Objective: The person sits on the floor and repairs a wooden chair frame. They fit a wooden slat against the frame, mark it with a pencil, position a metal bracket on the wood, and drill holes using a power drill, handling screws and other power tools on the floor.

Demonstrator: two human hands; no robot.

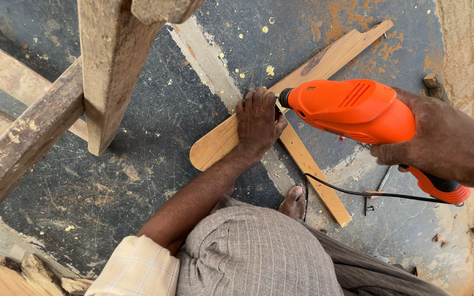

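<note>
Nearest to the camera, the person's bent knee [259, 252] in grey striped cloth hides much of the floor below, and only the toes of a bare foot [294, 201] come out from behind it. A pale checked sleeve [135, 269] is cut off by the near edge, and some rough pieces of wood [23, 274] lie in the near left corner, partly out of view. The left hand [258, 121] lies flat with the fingers close together and presses down on a long, smooth wooden slat [218, 145] with a rounded near end; the hand covers the middle of the slat. A thinner wooden strip [316, 181] passes under the slat and runs to the near right. The right hand [418, 134] is closed around the handle of an orange electric drill [352, 108] of ribbed plastic, which points left to the slat just beside the left hand; the drill tip is hidden behind the fingers, so its contact cannot be seen. A black cable [368, 193] goes from the handle over the floor. The dark concrete floor [154, 109] is dusty, with yellow sawdust spots. Far left, worn grey wooden beams [28, 137] of a frame are cut off by the edges.
</note>
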